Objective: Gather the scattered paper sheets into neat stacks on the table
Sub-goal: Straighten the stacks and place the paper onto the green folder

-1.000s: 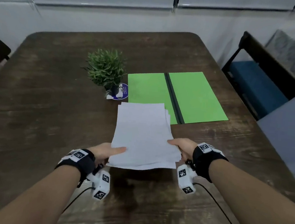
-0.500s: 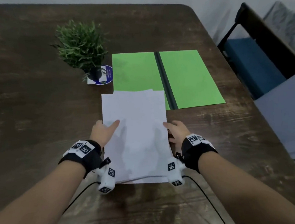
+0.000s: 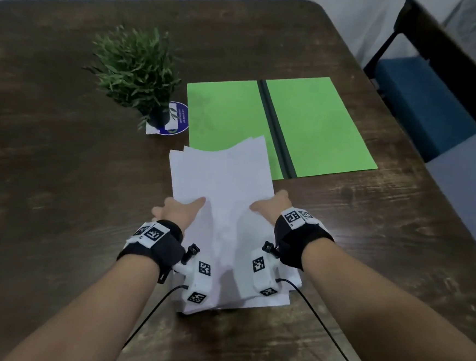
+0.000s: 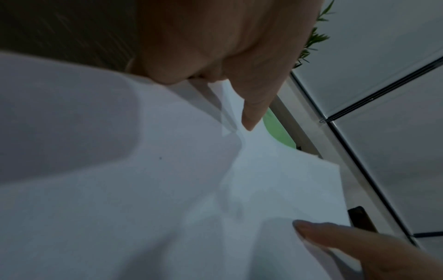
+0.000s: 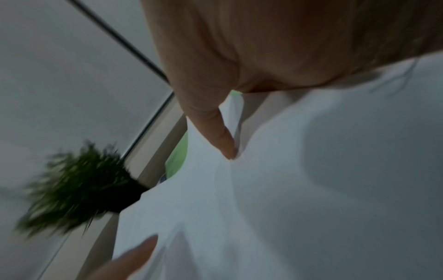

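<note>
A stack of white paper sheets (image 3: 225,185) lies lengthwise on the dark wooden table (image 3: 47,165), its far end over the green folder. The sheets bow up along the middle and their far edges are uneven. My left hand (image 3: 179,211) pinches the stack's left edge, thumb on top. My right hand (image 3: 273,207) pinches the right edge the same way. The fingers under the sheets are hidden. In the left wrist view my thumb (image 4: 251,113) presses the paper (image 4: 167,189). In the right wrist view my thumb (image 5: 215,132) creases the paper (image 5: 287,208).
An open green folder (image 3: 315,123) with a dark spine lies behind the stack. A small potted plant (image 3: 137,70) stands on a round blue coaster (image 3: 176,118) to the far left. A chair with a blue seat (image 3: 426,89) is past the table's right edge.
The stack came down from the air onto the table. My hands slid forward along its sides, and now they squeeze inward, so the sheets buckle up in the middle.
</note>
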`<state>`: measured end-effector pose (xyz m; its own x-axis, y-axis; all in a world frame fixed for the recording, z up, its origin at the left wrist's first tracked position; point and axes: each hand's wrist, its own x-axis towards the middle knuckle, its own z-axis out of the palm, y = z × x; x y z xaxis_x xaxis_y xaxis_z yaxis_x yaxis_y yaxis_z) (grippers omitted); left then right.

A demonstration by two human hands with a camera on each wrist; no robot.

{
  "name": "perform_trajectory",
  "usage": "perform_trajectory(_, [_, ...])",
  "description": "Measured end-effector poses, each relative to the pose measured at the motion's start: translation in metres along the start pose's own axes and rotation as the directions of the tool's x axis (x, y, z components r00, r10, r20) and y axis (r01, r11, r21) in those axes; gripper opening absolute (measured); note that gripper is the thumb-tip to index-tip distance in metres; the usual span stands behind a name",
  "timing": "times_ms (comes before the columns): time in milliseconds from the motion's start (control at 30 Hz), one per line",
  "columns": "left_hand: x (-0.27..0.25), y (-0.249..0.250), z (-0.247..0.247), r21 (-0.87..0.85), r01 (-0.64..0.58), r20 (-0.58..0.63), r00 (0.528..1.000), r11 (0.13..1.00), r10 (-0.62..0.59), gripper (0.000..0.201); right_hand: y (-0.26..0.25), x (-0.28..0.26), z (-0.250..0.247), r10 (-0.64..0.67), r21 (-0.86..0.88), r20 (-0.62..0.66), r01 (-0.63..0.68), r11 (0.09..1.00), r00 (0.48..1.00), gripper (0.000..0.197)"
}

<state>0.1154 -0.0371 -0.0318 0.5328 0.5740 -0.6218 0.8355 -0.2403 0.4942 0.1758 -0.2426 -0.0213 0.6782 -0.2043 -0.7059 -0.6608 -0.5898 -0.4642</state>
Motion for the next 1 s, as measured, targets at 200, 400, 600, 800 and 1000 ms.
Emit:
perform_trajectory(200, [-0.014,0.007,-0.004,-0.265,-0.061,0.078,0.993,0.962,0.084,0.075,0.01,0.003,-0.01,-0.007,0.179,0.1,-0.012,0.984,0.995,0.061])
perform_trajectory(400, [-0.045,0.0,-0.012,-0.454,-0.125,-0.019,0.991,0.882,0.13,0.06,0.015,-0.036,-0.021,-0.204,0.411,-0.006,0.189,0.892,0.979,0.036])
perform_trajectory(600, [-0.09,0.018,-0.057,-0.637,-0.35,-0.119,0.925,0.687,0.361,0.055,-0.014,-0.084,-0.046,-0.488,0.582,-0.053,0.424,0.694,0.871,0.043])
perform_trajectory(800, [-0.127,0.021,-0.092,-0.667,-0.448,-0.06,0.829,0.595,0.557,0.058,-0.03,-0.119,-0.065,-0.548,0.615,-0.003,0.434,0.659,0.837,0.049])
perform_trajectory(1000, [-0.139,0.028,-0.109,-0.57,-0.552,-0.068,0.77,0.608,0.635,0.072,-0.037,-0.136,-0.092,-0.636,0.588,-0.041,0.533,0.608,0.771,0.054])
